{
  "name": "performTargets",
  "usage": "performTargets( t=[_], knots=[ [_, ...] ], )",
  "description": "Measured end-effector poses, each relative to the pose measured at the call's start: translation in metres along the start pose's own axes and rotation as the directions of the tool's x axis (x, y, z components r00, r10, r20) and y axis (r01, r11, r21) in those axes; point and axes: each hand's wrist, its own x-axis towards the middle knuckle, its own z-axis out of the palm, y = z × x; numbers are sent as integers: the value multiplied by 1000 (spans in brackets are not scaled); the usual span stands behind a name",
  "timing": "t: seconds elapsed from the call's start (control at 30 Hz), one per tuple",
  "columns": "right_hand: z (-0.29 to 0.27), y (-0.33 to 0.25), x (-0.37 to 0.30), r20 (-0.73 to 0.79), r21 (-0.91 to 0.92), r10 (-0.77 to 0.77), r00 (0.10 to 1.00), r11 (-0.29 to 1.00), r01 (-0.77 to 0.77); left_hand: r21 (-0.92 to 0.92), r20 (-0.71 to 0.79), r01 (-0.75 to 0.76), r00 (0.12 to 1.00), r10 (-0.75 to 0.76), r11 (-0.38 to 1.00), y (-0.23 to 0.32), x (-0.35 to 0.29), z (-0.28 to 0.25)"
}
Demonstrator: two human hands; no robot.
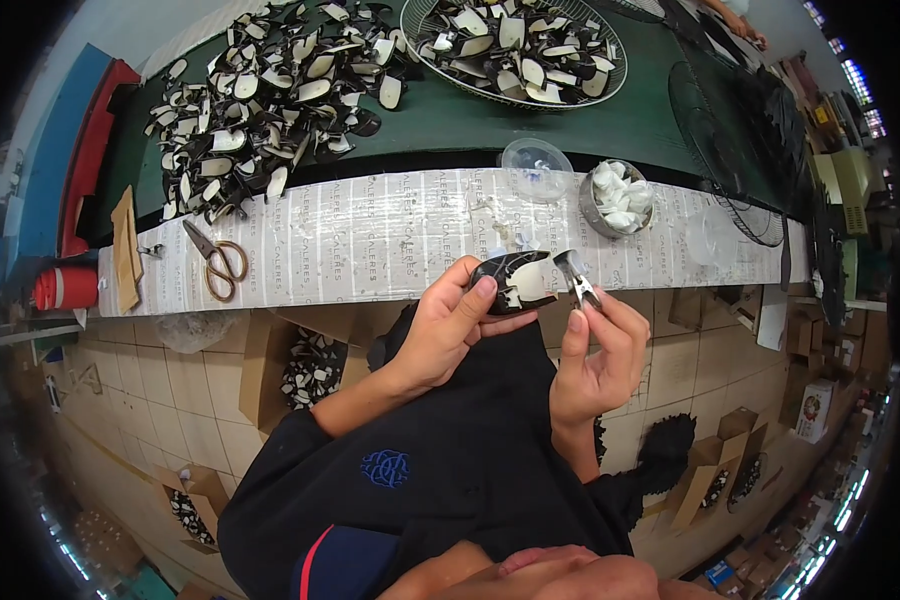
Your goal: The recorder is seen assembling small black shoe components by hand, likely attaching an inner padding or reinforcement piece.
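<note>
My left hand point(442, 328) grips a shoe heel point(532, 284), with a glossy black covering and a cream-white inner face turned up. My thumb presses on its near end. Close by on the right, my right hand point(602, 362) pinches a small metal clip point(584, 291) whose dark, rounded tip points at the heel; a narrow gap seems to part them. Both hands are just off the bench's front edge. Beyond them, a loose pile of similar black and white heels point(315, 90) covers the back left, and more fill a round wire basket point(622, 82).
Paper covering point(370, 240) lines the bench front. On it are scissors point(222, 270), a brown strip point(126, 250), a clear plastic tub point(536, 165) and a metal tin point(598, 221) of white wads. A red roll point(65, 288) sits left. Cardboard boxes point(262, 372) stand below. Another person's hand point(748, 32) shows far right.
</note>
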Motion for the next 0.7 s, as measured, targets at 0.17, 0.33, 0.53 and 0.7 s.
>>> performTargets(
  t=[0.17, 0.33, 0.53, 0.7],
  knots=[
    [0, 0, 1, 3, 6, 22, 1000, 1000, -22, -120, -37, 85, 995, -90, 989, 6, 2, 5],
    [-3, -7, 4, 98, 14, -85, 992, 996, 84, -109, -24, 58, 998, -61, 992, 3, 2, 5],
    [2, -9, 4, 169, 23, -123, 978, 992, 121, -65, -35, 48, 998, -50, 997, 0, 1, 2],
    [3, -8, 5, 131, -71, -97, 987, 992, 107, -47, -48, 31, 998, -33, 998, 3, 1, 6]
  ],
)
